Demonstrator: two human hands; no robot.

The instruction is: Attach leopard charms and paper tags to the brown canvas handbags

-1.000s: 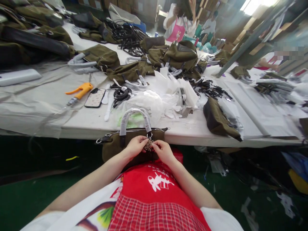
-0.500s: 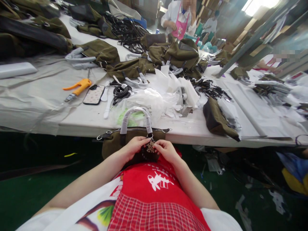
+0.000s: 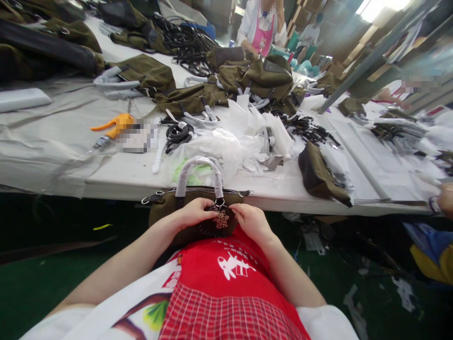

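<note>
An olive bag [image 3: 161,213] rests upright between my body and the table edge, its handle [image 3: 198,163] wrapped in white and arched up. From a ring at the handle's base hangs a patterned flower-shaped charm [image 3: 221,219]. My left hand [image 3: 197,212] is closed in a pinch at the charm's left side, among dark cords. On the right, my right hand [image 3: 250,220] has thumb and forefinger pressed together just beside the charm; what lies between them is too small to make out.
On the white table [image 3: 116,177] lie an orange tool [image 3: 118,125], coiled black straps [image 3: 179,133], clear plastic [image 3: 212,146] and more olive bags [image 3: 269,80]. A person in a pink apron [image 3: 262,40] stands across the table. Another person's hand [image 3: 446,199] shows at the right edge.
My right hand has moved slightly right, off the charm, which now hangs more in view. My left hand has shifted a little left. Another person's hand has appeared at the right edge.
</note>
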